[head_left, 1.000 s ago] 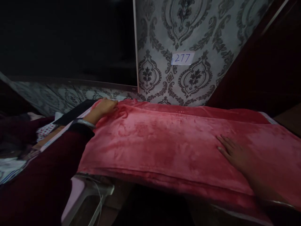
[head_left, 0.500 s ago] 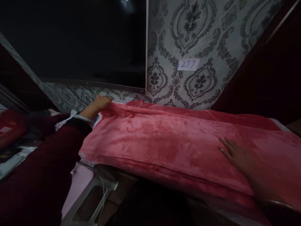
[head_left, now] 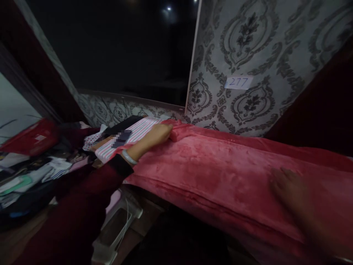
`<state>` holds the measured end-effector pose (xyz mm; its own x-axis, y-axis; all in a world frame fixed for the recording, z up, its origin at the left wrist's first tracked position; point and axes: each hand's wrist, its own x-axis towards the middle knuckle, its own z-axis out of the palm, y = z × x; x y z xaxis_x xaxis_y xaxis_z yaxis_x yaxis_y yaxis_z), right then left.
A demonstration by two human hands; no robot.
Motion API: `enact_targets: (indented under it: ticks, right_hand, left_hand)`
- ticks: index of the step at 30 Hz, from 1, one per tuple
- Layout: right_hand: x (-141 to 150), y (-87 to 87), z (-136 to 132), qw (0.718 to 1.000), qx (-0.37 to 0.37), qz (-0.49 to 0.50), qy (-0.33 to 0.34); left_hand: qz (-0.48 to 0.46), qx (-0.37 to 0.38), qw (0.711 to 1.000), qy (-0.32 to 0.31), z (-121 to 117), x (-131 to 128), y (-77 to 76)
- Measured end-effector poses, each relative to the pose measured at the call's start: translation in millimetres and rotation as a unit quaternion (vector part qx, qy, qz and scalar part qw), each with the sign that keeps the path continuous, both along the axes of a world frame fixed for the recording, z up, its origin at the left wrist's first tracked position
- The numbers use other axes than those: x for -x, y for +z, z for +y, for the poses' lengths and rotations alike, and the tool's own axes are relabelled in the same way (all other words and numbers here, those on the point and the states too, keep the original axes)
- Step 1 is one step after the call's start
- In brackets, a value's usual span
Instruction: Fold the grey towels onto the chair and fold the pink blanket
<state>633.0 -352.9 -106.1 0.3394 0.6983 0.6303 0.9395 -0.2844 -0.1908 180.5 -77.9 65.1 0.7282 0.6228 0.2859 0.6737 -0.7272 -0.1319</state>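
A pink plush blanket lies folded in a long strip across the surface in front of me. My left hand is closed on the blanket's left end, where the fabric bunches up. Beneath that end a striped cloth shows, with a dark flat item, partly blurred out, lying on it. My right hand rests on top of the blanket toward its right side, fingers extended, somewhat smeared by motion.
Behind stands a large dark screen against patterned wallpaper, with a paper label reading 277. At left are a red bag and heaped clothes. A plastic stool stands below the blanket's left end.
My left hand has drawn the blanket's left end to the right, uncovering the striped cloth and the dark item. My right hand stays on the blanket. The view has turned leftward.
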Motion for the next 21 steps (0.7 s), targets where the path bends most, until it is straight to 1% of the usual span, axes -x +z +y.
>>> enact_targets:
  ticks: [2, 3, 5, 6, 8, 10, 13, 16, 21]
  right_hand:
    - [43, 5.4, 22, 0.995, -0.016, 0.07, 0.067]
    - [70, 7.6, 33, 0.986, -0.008, 0.122, 0.112]
    - [129, 11.4, 57, 0.949, 0.034, 0.223, 0.219]
    - [157, 13.3, 68, 0.931, 0.037, 0.253, 0.26]
    - [205, 17.7, 91, 0.903, 0.02, 0.296, 0.31]
    - [239, 22.2, 111, 0.881, 0.01, 0.33, 0.339]
    - [266, 26.5, 137, 0.847, 0.024, 0.383, 0.368]
    - [279, 27.1, 154, 0.815, 0.03, 0.42, 0.397]
    - [291, 32.4, 166, 0.804, -0.048, 0.43, 0.407]
  left_hand:
    - [-0.02, 0.0, 0.999, -0.031, -18, -9, -18.7]
    - [-0.03, 0.003, 0.999, -0.039, -26, -13, -27.0]
    - [-0.049, 0.012, 0.997, -0.051, -41, -17, -40.4]
    - [-0.053, 0.018, 0.997, -0.051, -48, -19, -45.5]
    - [-0.053, 0.026, 0.997, -0.045, -62, -20, -52.6]
    - [-0.052, 0.036, 0.997, -0.043, -74, -20, -57.3]
    - [-0.071, 0.057, 0.995, -0.049, -85, -18, -62.3]
    - [-0.108, 0.077, 0.989, -0.058, -90, -16, -68.1]
    - [-0.203, 0.089, 0.971, -0.086, -92, -9, -85.7]
